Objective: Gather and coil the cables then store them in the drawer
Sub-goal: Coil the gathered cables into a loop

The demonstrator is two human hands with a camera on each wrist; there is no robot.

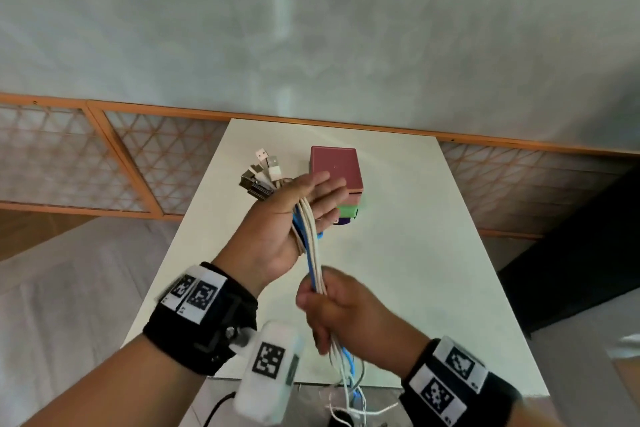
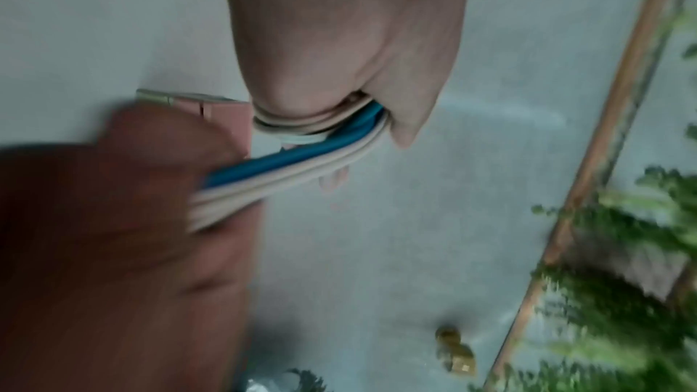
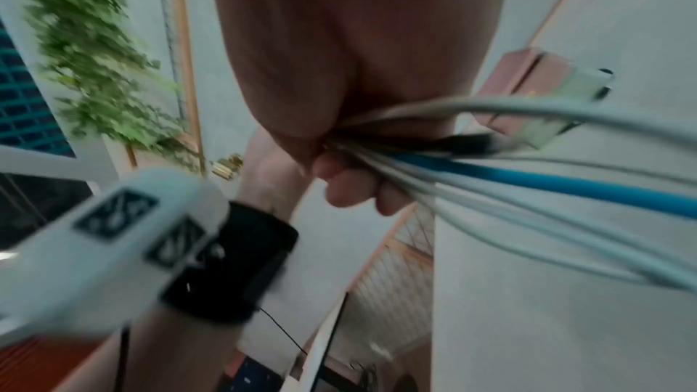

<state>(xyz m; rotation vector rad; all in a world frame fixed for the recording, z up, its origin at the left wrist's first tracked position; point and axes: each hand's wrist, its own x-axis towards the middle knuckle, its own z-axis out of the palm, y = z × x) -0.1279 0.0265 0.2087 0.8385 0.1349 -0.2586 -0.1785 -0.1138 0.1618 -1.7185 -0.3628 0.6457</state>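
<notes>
A bundle of white, beige and blue cables [image 1: 313,253] runs between both hands above the white table [image 1: 415,253]. My left hand [image 1: 304,208] is palm up with straight fingers, and its thumb clamps the bundle against the palm. Several USB plugs [image 1: 261,172] fan out past that thumb. In the left wrist view the cables [image 2: 301,160] loop round the thumb base. My right hand [image 1: 332,308] grips the bundle in a fist lower down, with loose tails [image 1: 349,388] hanging past the table's front edge. A small pink, green and purple drawer box [image 1: 336,170] stands behind the left hand.
A wooden lattice railing [image 1: 121,163] runs behind the table in front of a grey wall. A dark object [image 1: 588,253] stands to the right of the table. Green foliage [image 2: 622,279] shows in the wrist views.
</notes>
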